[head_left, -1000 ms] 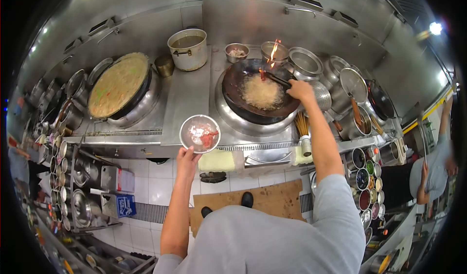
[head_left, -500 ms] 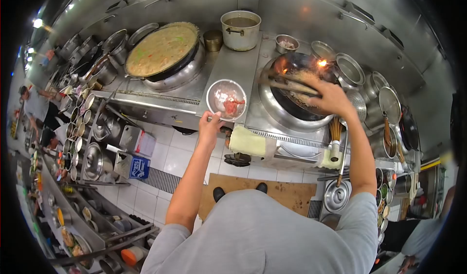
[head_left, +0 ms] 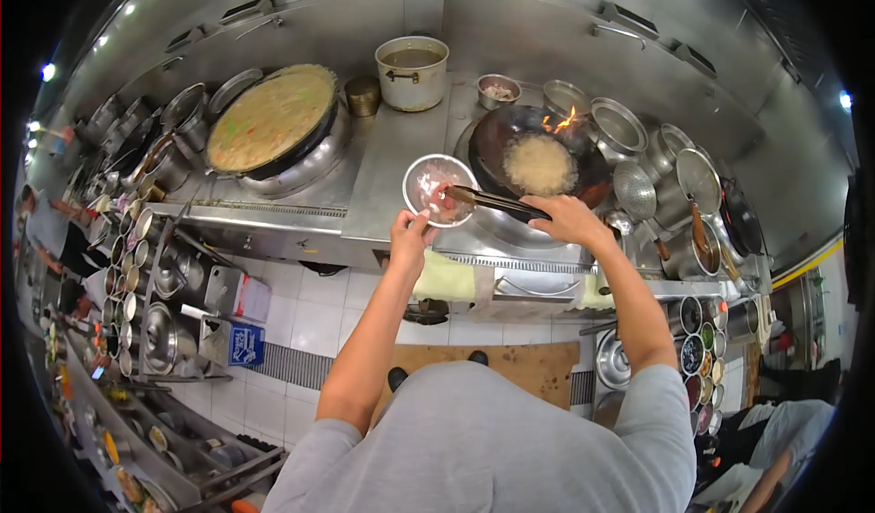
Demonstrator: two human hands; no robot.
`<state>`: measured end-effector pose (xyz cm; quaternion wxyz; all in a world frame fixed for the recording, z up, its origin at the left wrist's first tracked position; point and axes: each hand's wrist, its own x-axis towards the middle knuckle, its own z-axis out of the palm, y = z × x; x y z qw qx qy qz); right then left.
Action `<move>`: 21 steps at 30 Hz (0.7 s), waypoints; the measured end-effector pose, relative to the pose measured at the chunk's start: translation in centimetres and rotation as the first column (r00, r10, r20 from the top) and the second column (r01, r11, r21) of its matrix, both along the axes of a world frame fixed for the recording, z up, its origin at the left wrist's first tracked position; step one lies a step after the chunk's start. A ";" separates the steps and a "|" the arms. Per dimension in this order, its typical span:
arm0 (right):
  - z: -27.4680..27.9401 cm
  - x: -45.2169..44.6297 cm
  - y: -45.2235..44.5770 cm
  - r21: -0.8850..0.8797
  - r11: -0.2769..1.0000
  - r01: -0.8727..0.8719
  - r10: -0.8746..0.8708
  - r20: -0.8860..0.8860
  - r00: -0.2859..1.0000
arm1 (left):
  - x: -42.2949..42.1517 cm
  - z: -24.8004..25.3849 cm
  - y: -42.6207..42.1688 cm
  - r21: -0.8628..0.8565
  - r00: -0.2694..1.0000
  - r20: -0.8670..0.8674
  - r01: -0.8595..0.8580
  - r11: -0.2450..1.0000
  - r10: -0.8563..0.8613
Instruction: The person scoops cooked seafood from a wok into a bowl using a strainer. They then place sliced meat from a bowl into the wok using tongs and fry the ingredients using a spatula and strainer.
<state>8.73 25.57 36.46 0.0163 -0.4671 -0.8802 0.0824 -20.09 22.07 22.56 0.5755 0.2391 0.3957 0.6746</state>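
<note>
Meat [head_left: 447,209] is reached with tongs [head_left: 503,204] gripped in right hand [head_left: 571,221]; bowl [head_left: 416,175], pinched in left hand [head_left: 410,237], should be held steady.

- One head view, looking forward and down from above the wearer's shirt [head_left: 483,422].
- Middle distance: bench [head_left: 392,167] beyond the fingers [head_left: 551,209], floor [head_left: 316,322] below them.
- Wide, rounded field, dark at its edges.
</note>
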 end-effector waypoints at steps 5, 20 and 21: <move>1.8 6.9 0.7 0.016 0.973 0.231 -0.225 -0.162 0.961 | 0.9 -1.7 -0.5 -0.101 0.999 0.011 0.036 0.994 -0.035; -3.3 14.9 9.4 0.052 0.641 0.766 -0.765 0.128 0.631 | -2.8 -2.6 -4.9 -0.113 0.999 -0.013 0.044 0.993 -0.046; -2.3 14.6 8.8 0.096 0.673 0.734 -0.740 0.100 0.665 | -2.9 -2.3 -4.9 -0.095 0.999 -0.003 0.033 0.995 -0.034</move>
